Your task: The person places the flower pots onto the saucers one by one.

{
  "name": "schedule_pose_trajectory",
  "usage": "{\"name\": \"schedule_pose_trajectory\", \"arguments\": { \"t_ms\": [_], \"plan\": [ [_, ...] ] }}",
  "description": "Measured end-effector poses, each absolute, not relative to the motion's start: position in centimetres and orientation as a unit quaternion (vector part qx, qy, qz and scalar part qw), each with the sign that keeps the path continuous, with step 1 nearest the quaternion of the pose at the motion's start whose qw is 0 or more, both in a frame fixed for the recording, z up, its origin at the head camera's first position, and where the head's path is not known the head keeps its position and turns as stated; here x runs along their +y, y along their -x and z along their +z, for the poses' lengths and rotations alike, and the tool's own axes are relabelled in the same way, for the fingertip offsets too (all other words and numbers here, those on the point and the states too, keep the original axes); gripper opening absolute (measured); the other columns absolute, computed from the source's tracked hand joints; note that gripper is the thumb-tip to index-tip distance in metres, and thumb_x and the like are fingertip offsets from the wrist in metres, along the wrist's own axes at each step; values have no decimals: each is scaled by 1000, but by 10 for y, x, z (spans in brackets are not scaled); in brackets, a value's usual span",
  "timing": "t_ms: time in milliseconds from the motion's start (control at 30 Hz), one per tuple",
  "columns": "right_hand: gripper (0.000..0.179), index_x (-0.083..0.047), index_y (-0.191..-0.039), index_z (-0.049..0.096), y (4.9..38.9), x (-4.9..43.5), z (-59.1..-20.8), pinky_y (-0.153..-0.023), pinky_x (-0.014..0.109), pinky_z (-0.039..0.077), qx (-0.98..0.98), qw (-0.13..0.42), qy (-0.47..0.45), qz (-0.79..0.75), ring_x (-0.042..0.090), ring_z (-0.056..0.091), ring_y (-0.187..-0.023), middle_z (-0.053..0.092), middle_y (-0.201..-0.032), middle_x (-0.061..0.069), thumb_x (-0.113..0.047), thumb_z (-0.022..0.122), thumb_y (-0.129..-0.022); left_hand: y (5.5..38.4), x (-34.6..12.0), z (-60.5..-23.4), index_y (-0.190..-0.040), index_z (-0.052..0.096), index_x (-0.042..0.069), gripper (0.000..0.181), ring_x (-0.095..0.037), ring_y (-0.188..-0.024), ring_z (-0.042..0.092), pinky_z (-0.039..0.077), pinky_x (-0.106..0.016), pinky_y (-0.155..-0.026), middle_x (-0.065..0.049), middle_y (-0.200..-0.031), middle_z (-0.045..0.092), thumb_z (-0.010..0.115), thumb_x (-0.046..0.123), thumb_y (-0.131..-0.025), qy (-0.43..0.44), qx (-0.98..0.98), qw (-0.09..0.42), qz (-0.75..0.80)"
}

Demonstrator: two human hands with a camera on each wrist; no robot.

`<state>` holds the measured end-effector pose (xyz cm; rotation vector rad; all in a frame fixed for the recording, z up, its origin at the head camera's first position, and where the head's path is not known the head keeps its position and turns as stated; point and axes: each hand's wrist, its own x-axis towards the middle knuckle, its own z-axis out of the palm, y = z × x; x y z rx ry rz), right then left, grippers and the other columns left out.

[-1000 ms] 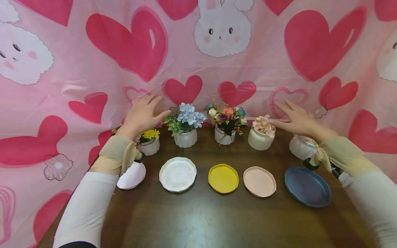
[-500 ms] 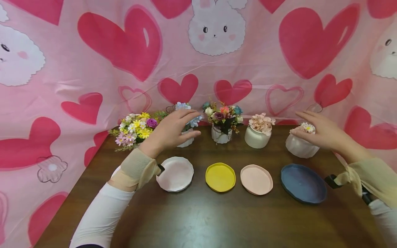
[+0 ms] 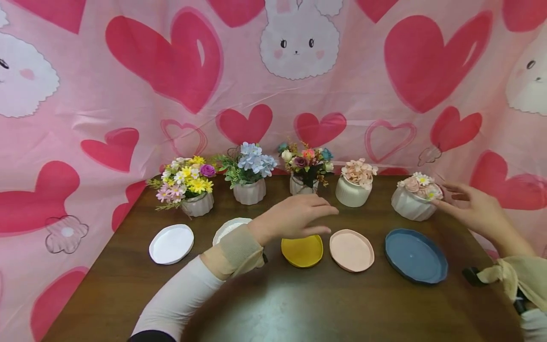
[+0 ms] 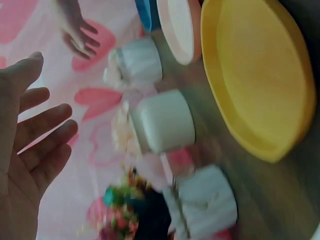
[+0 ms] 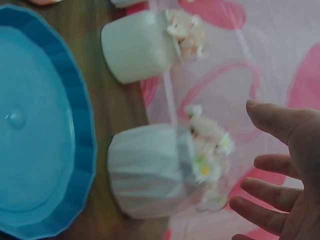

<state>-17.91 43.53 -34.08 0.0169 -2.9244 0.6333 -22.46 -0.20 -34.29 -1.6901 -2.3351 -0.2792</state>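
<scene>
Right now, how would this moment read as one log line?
left hand: empty, near yellow plate | right hand: empty, near daisy pot | daisy pot: behind blue plate

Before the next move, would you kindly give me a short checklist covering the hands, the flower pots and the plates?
1. Left hand free: ok, it holds nothing.
2. Right hand free: ok, its fingers are open near the rightmost pot, not gripping it.
3. All five flower pots upright: ok.
4. Blue plate bare: ok, nothing lies on it.
5. Yellow plate fully visible in the head view: not ok, the left hand covers its far edge.
6. White plate beside it bare: cannot tell, the left arm hides part.
</scene>
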Motion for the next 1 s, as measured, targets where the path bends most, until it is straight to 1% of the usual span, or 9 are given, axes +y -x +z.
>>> {"name": "schedule_pose_trajectory", "arguments": {
  "t_ms": [133,200,400,433,700,800,900,967,1000],
  "plan": [
    [76,5,-144,41,178,445,-355,-59,18,46,-971,61,8,230,59,50,-115,50,-133,39,-42,67,-91,218,19,-350,-133,61,19,42,-10,-115,60,45,-24,-106,6,-125,67,59,43,-98,600,-790,103,-76],
    [78,6,-145,37,179,448,-362,-58,11,41,-968,57,12,242,59,49,-115,48,-134,40,-42,67,-91,214,30,-354,-133,61,19,42,-10,-116,60,44,-22,-106,7,-126,67,59,41,-98,607,-787,93,-63],
    [90,11,-150,22,181,461,-380,-59,6,40,-954,31,45,295,53,48,-113,41,-138,42,-41,66,-92,202,63,-367,-135,60,22,39,-6,-115,58,44,-19,-104,10,-125,66,57,38,-100,625,-778,58,-25],
    [91,13,-149,20,183,463,-383,-62,11,47,-954,22,47,296,54,47,-114,39,-138,44,-42,65,-93,201,68,-370,-135,60,22,38,-6,-115,58,43,-19,-104,10,-125,65,56,38,-100,628,-776,54,-21],
    [89,18,-146,23,194,469,-405,-61,2,33,-950,20,23,311,62,42,-118,36,-138,48,-38,66,-92,192,102,-381,-133,63,27,34,-2,-114,59,42,-14,-103,13,-125,66,53,37,-101,622,-781,57,-12],
    [82,14,-147,27,197,468,-411,-64,1,36,-945,25,6,325,26,61,-111,42,-137,44,-33,68,-92,190,114,-384,-132,62,29,34,-1,-114,58,42,-13,-102,15,-125,65,53,39,-101,615,-788,40,-4],
    [77,11,-145,32,201,466,-414,-67,2,40,-943,21,-2,333,-17,51,-92,49,-135,37,-30,69,-92,187,126,-389,-135,59,30,37,-1,-120,55,39,-14,-104,17,-130,61,51,44,-101,608,-793,9,19],
    [76,12,-144,33,203,464,-416,-66,2,40,-944,19,2,331,-27,38,-87,49,-134,36,-31,69,-92,184,132,-392,-137,56,32,39,-1,-122,52,39,-14,-104,18,-133,58,50,47,-101,610,-791,-1,40],
    [76,12,-143,33,205,462,-416,-65,3,40,-945,18,5,326,-22,44,-87,49,-134,37,-31,69,-92,183,135,-395,-137,55,32,40,-2,-123,51,39,-14,-104,18,-135,57,50,48,-101,612,-789,-1,49]
  ]
}}
